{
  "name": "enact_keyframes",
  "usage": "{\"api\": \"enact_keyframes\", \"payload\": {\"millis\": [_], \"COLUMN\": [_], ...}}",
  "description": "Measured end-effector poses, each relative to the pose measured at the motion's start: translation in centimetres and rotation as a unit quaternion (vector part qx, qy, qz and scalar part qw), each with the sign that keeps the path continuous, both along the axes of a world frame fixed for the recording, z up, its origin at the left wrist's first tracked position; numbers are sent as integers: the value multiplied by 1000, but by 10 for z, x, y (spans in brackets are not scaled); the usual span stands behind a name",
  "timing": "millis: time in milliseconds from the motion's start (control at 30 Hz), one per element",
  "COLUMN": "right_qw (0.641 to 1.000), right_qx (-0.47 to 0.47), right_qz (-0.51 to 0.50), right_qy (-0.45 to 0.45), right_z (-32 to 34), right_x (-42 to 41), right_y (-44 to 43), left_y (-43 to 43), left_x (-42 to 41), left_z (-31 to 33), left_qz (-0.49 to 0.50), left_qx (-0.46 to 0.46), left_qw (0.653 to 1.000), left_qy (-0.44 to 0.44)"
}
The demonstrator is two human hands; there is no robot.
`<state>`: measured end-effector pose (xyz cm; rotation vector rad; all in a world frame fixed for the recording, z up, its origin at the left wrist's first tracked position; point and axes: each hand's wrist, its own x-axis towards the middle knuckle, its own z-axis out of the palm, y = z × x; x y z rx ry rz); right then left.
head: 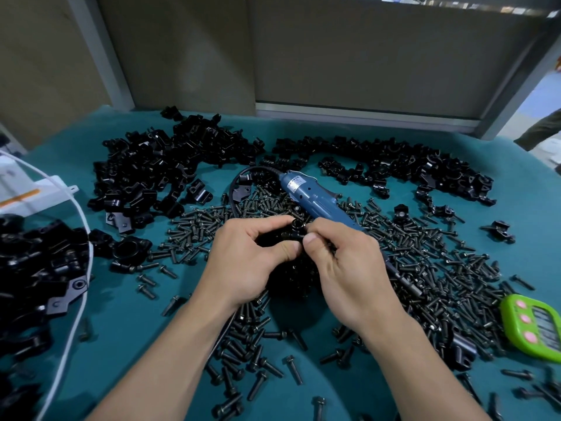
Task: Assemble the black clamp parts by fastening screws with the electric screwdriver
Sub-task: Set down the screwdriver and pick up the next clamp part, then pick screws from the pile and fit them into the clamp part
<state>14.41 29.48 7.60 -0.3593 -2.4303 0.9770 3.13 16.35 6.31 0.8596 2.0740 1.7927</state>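
I see a teal table [127, 314]: clamp parts [158, 165] heaped upper left and upper right, screws [440, 268] strewn centre to lower right, electric screwdriver [315, 199] centre, green timer [537, 326] right edge.

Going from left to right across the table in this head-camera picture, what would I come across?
White cable → left hand → black clamp part pinched between both hands → right hand → green timer.

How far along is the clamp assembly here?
Done: possibly the heap of black pieces at the left edge; I cannot tell if they are fastened. In hand: left hand and right hand pinch one clamp part; the electric screwdriver lies unheld. To do: big clamp piles and scattered screws wait.
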Motion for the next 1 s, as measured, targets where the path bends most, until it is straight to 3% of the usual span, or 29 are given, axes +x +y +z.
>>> {"api": "enact_keyframes", "payload": {"millis": [433,1000], "right_qw": [1000,997], "right_qx": [-11,-45], "right_qz": [-17,-58], "right_qy": [-7,-6], "right_z": [-3,5], "right_x": [-3,0], "right_y": [2,-3], "left_y": [1,3], "left_x": [0,7], "left_z": [-6,-1], "left_qz": [5,11], "left_qx": [-6,3], "left_qw": [998,999], "left_qy": [59,43]}}
